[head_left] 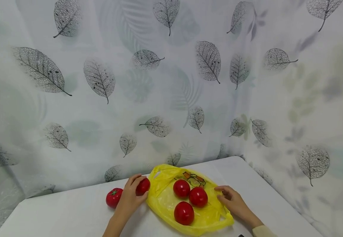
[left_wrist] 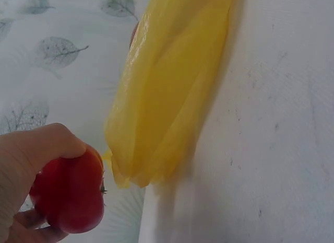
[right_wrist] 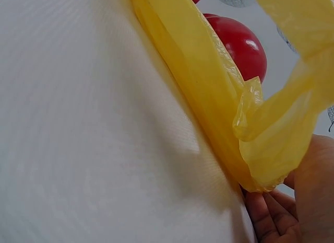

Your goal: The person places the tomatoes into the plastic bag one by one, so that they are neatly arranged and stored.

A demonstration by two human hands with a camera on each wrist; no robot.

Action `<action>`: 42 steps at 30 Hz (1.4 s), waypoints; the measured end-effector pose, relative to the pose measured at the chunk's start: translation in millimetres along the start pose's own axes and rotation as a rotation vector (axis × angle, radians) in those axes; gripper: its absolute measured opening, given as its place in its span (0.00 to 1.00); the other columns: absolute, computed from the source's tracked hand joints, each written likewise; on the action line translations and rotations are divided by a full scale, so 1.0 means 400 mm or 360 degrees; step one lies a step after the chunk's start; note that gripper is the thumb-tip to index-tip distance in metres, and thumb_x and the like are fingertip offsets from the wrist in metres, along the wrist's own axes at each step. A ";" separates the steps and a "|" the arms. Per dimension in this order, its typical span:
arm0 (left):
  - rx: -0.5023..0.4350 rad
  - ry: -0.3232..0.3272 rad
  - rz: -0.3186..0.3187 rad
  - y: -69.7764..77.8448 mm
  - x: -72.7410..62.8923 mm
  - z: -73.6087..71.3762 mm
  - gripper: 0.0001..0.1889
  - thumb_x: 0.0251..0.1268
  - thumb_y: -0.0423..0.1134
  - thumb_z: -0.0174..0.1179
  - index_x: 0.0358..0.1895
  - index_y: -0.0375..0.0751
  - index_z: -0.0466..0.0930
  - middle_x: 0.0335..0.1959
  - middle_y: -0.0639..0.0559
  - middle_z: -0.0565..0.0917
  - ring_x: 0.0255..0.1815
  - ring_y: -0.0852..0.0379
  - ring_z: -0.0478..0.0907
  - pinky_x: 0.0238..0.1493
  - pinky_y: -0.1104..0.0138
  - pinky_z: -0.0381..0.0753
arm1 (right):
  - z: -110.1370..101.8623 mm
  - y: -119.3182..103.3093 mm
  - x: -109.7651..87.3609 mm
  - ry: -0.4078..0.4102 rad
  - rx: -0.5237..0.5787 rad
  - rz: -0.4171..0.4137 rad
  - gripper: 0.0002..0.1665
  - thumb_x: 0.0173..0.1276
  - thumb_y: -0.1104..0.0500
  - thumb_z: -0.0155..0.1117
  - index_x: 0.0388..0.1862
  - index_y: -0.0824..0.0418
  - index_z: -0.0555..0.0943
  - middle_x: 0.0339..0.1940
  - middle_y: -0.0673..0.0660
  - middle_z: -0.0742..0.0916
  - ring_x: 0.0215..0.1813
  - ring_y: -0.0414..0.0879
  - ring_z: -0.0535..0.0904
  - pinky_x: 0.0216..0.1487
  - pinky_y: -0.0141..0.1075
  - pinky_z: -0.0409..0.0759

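My left hand [head_left: 130, 197] grips a red tomato [head_left: 143, 187] just left of a yellow plastic bag [head_left: 165, 200]. In the left wrist view, thumb and fingers curl round this tomato [left_wrist: 73, 193], beside the bag's wall [left_wrist: 167, 91]. Three red tomatoes lie within the spread bag, one of them the front tomato [head_left: 184, 213]. At the bag's right rim, my right hand [head_left: 233, 202] holds the edge between thumb and fingers. The right wrist view shows its fingers [right_wrist: 271, 214] partly hidden behind the bag [right_wrist: 209, 91].
Another tomato [head_left: 113, 198] with a green stem top sits on the white table [head_left: 70, 214], left of my left hand. Orange and dark markings [head_left: 194, 178] show at the bag's back; their kind is unclear. A leaf-patterned curtain [head_left: 171, 82] hangs behind the table and to its right.
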State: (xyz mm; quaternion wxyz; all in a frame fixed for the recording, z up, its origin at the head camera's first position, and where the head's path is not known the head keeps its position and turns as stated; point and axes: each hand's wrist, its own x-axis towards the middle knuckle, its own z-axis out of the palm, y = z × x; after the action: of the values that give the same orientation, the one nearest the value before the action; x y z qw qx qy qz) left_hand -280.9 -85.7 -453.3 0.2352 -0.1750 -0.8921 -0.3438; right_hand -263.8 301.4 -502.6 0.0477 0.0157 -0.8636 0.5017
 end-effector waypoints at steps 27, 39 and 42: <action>-0.0088 -0.0066 0.0233 0.042 0.020 0.056 0.26 0.49 0.30 0.73 0.55 0.36 0.78 0.57 0.39 0.75 0.55 0.42 0.77 0.50 0.54 0.84 | 0.000 0.001 -0.004 -0.0013 0.0006 -0.0014 0.18 0.68 0.59 0.64 0.56 0.63 0.79 0.55 0.57 0.81 0.44 0.44 0.75 0.42 0.29 0.78; -0.0128 -0.0151 0.0223 0.050 0.005 0.078 0.26 0.49 0.32 0.74 0.54 0.41 0.79 0.58 0.44 0.75 0.57 0.44 0.76 0.49 0.55 0.84 | -0.002 0.006 -0.002 -0.0018 0.0001 -0.0027 0.18 0.68 0.57 0.64 0.55 0.62 0.79 0.54 0.58 0.81 0.43 0.44 0.74 0.43 0.29 0.78; -0.0146 -0.0203 0.0254 0.048 -0.001 0.086 0.25 0.49 0.33 0.74 0.54 0.42 0.79 0.57 0.44 0.76 0.57 0.44 0.76 0.49 0.54 0.84 | -0.001 0.005 -0.004 -0.0010 -0.0007 -0.0018 0.18 0.68 0.57 0.64 0.55 0.62 0.79 0.54 0.57 0.81 0.43 0.44 0.74 0.43 0.30 0.78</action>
State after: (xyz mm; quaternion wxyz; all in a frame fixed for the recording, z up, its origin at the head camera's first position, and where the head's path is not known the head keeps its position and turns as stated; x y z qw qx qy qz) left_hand -281.6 -48.4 -465.6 0.1963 -0.2775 -0.8718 -0.3527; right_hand -262.4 302.7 -504.5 0.0480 0.0220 -0.8648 0.4994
